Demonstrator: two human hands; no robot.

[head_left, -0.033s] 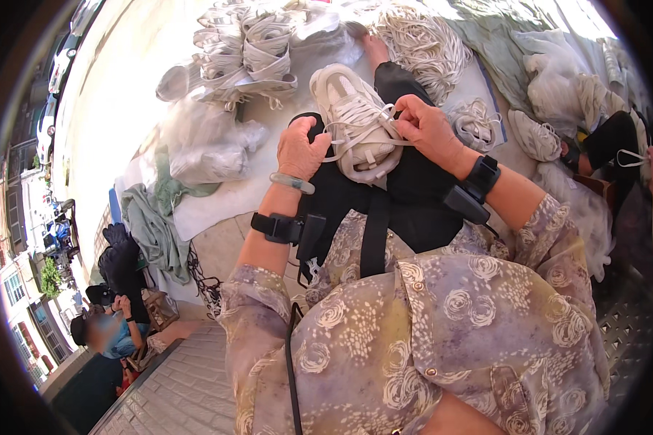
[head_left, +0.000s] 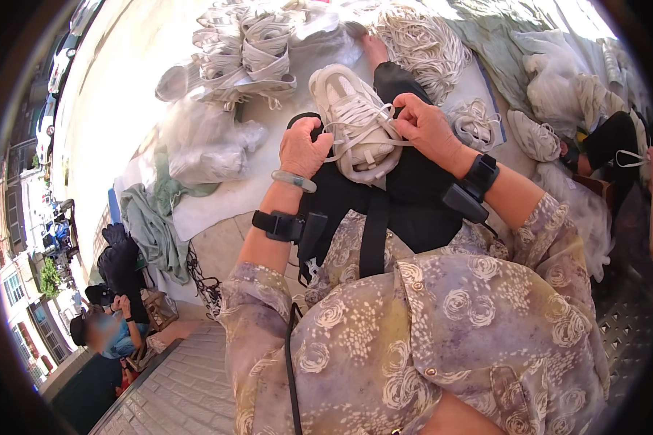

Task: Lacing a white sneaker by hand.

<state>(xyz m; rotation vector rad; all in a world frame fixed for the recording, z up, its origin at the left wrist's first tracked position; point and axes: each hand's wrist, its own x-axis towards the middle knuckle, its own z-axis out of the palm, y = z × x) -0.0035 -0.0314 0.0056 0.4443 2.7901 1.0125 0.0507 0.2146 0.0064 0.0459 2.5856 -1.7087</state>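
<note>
Lacing is the step in hand: a white sneaker (head_left: 355, 123) rests on the person's black-clad lap, toe pointing away, near the middle of the view. The left hand (head_left: 302, 148) grips the shoe's left side, fingers curled together against it, with a white lace (head_left: 341, 129) running from it across the eyelets. The right hand (head_left: 428, 127) sits on the shoe's right side, fingertips pinched together on what looks like the other lace end, though the exact pinch is hard to make out. Beyond the lap, a heap of loose white laces (head_left: 421, 40) lies toward the far edge of the ground sheet (head_left: 218, 206), and stacked white shoe uppers (head_left: 247, 54) lie at its far left. The next move likely calls for drawing the lace taut and feeding its tip through the following eyelet.
</note>
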